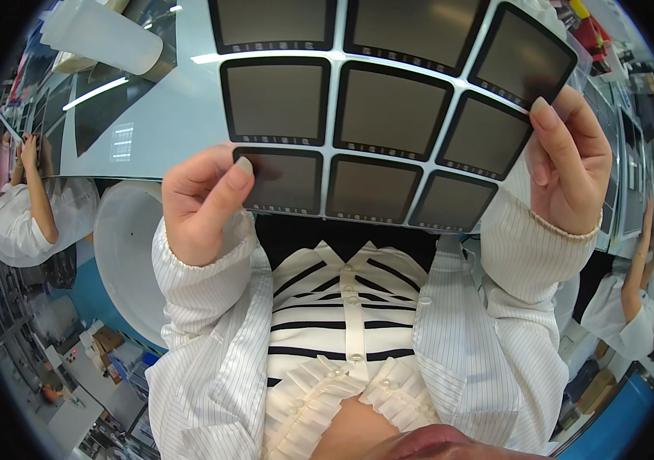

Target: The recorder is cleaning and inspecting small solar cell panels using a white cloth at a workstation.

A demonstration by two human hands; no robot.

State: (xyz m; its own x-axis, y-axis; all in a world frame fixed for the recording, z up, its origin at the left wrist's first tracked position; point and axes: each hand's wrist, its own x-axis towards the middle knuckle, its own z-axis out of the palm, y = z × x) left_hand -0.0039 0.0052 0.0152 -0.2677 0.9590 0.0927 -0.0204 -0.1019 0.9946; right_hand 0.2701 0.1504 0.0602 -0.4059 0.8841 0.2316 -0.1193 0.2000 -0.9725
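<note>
A thin clear sheet (337, 100) carries several grey rectangular panels with black borders, set in rows, each with small pale marks along its lower edge. Both hands hold it up in front of my chest, and its far edge runs out of view at the top. My left hand (208, 201) pinches the near left corner, thumb on top and fingers behind. At the right edge, my right hand (572, 165) grips the sheet between thumb and fingers; the fingertips behind it are hidden.
Beyond the sheet is a pale worktable (193, 126). A translucent white plastic container (101, 34) lies there beside dark glossy sheets (108, 111). A large whitish bin (131, 253) stands below the table's left edge. Co-workers in white work at the far left (32, 222) and far right (622, 303).
</note>
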